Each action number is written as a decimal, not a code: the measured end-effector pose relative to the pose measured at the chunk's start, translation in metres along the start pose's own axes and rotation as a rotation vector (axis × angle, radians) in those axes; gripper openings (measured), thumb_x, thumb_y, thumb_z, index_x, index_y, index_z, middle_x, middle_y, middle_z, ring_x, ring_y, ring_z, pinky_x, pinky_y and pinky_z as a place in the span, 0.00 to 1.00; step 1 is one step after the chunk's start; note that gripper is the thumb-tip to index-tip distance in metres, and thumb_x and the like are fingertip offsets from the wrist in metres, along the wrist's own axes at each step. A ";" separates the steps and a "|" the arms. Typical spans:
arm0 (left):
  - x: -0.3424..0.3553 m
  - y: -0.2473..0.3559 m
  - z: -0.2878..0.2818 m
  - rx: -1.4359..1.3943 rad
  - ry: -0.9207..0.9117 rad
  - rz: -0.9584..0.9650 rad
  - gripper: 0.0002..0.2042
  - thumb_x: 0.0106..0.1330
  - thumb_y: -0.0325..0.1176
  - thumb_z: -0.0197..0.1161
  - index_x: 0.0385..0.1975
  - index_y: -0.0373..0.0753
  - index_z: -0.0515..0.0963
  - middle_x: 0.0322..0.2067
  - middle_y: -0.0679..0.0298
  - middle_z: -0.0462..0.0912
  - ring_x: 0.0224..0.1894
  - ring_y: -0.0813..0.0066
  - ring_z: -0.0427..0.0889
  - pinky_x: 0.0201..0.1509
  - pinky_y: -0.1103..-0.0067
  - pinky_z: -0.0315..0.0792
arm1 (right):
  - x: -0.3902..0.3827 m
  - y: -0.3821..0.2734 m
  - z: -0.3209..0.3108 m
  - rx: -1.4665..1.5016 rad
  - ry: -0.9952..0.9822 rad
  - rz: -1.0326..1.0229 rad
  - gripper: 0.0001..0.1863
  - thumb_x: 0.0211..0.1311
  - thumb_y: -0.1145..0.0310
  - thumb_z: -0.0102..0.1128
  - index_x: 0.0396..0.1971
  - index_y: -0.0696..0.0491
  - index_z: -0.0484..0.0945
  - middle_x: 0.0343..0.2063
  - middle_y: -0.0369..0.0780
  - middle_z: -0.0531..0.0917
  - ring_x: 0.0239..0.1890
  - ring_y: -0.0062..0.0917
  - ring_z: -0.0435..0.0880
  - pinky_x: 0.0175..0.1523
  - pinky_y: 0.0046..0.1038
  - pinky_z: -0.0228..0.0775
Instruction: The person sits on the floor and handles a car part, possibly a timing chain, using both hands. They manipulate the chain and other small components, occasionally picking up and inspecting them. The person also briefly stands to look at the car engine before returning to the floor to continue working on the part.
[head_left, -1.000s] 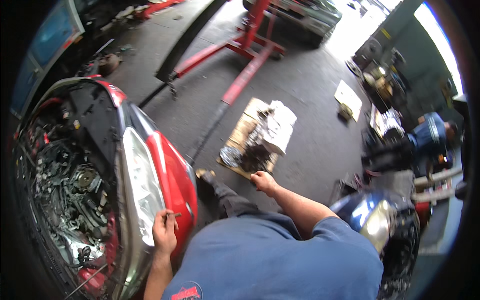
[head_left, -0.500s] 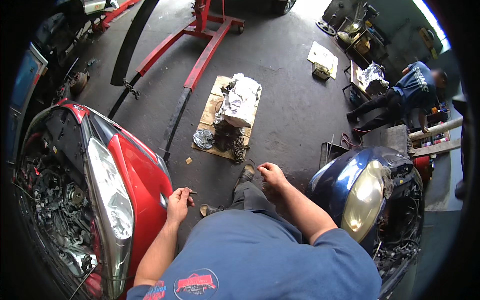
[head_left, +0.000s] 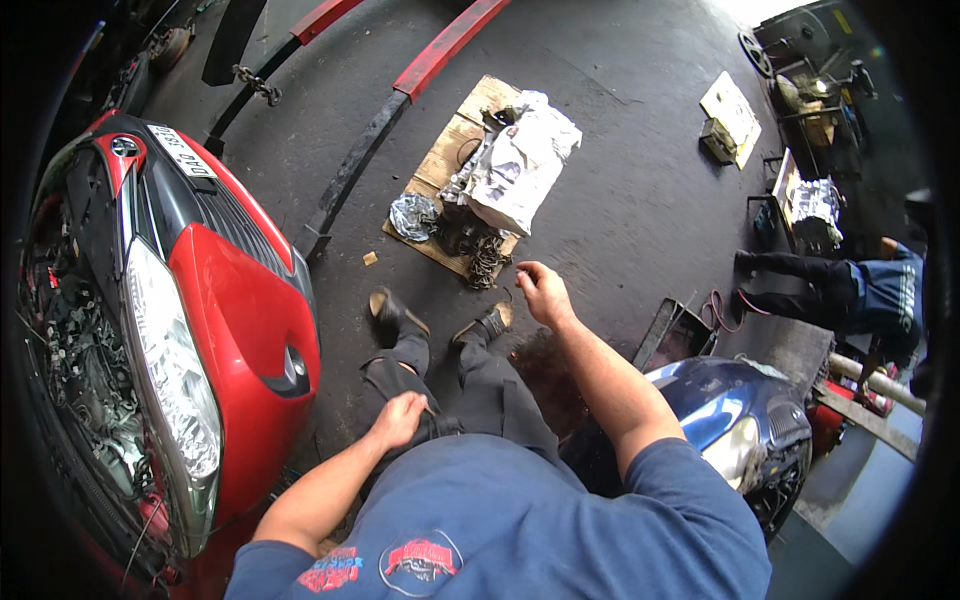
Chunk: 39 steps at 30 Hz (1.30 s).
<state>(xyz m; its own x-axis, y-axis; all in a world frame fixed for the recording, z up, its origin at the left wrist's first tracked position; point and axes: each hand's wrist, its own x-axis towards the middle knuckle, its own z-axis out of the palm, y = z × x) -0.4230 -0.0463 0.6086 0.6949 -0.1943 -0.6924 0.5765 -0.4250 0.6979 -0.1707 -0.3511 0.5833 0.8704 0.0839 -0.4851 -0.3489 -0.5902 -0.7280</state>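
Observation:
My left hand is closed in front of my dark trousers; whatever lies inside its fingers is hidden. Held out ahead, my right hand has its fingers pinched together, with something small and dark at the tips that I cannot make out. Just beyond it, a greasy engine part partly covered by a white cloth rests on a flat brown board. Beside that part are a dark heap of chain and a crumpled clear plastic bag. My shoes stand on the dark floor.
On the left is a red car front with its engine bay exposed. A blue car front stands at right. Red and black hoist legs lie ahead. A co-worker bends at the far right near a low table.
I have moved forward, and the view has turned. My left hand has come inward before my trousers; the small dark stick seen in it earlier no longer shows. My right hand stays pinched.

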 end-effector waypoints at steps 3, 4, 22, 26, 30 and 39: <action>-0.002 0.022 -0.015 -0.274 -0.221 -0.182 0.22 0.77 0.47 0.48 0.25 0.36 0.73 0.17 0.68 0.72 0.21 0.77 0.70 0.27 0.75 0.66 | 0.044 -0.016 0.004 -0.026 0.071 -0.042 0.13 0.69 0.63 0.55 0.45 0.55 0.79 0.32 0.47 0.86 0.37 0.37 0.87 0.46 0.34 0.76; 0.004 0.027 -0.019 -0.284 -0.254 -0.344 0.23 0.78 0.48 0.47 0.23 0.37 0.71 0.16 0.71 0.68 0.21 0.82 0.65 0.25 0.77 0.63 | 0.060 -0.019 0.007 -0.026 0.086 -0.050 0.13 0.69 0.62 0.55 0.44 0.55 0.79 0.31 0.47 0.86 0.37 0.38 0.87 0.45 0.35 0.76; 0.472 0.001 -0.038 0.181 -0.610 0.088 0.18 0.70 0.37 0.46 0.33 0.30 0.80 0.28 0.49 0.85 0.36 0.69 0.87 0.43 0.68 0.79 | 0.297 0.083 0.126 -0.180 0.460 -0.517 0.08 0.71 0.69 0.53 0.42 0.57 0.76 0.35 0.45 0.80 0.38 0.39 0.80 0.47 0.35 0.71; 0.444 0.010 -0.056 0.729 -0.486 0.206 0.20 0.72 0.39 0.48 0.32 0.27 0.80 0.30 0.42 0.84 0.36 0.46 0.86 0.47 0.62 0.79 | 0.293 0.079 0.125 -0.249 0.488 -0.539 0.10 0.74 0.66 0.50 0.44 0.56 0.75 0.34 0.42 0.81 0.36 0.29 0.79 0.45 0.29 0.71; 0.451 0.035 -0.081 0.815 -0.366 0.413 0.21 0.71 0.40 0.48 0.30 0.27 0.82 0.32 0.41 0.84 0.39 0.46 0.85 0.48 0.61 0.79 | 0.289 0.074 0.127 -0.220 0.518 -0.555 0.11 0.73 0.65 0.50 0.43 0.57 0.76 0.34 0.44 0.82 0.36 0.34 0.80 0.45 0.32 0.71; 0.459 0.047 -0.134 0.796 -0.107 0.200 0.17 0.64 0.42 0.56 0.43 0.36 0.82 0.41 0.53 0.86 0.46 0.58 0.84 0.52 0.68 0.76 | 0.289 0.078 0.126 -0.178 0.539 -0.580 0.10 0.72 0.63 0.51 0.43 0.53 0.76 0.34 0.48 0.83 0.38 0.44 0.83 0.44 0.39 0.73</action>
<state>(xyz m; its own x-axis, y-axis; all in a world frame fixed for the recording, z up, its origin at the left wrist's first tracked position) -0.0191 -0.0368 0.3486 0.6844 -0.3982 -0.6108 -0.0584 -0.8650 0.4984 0.0097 -0.2714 0.3256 0.9593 0.0448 0.2789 0.2306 -0.6943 -0.6817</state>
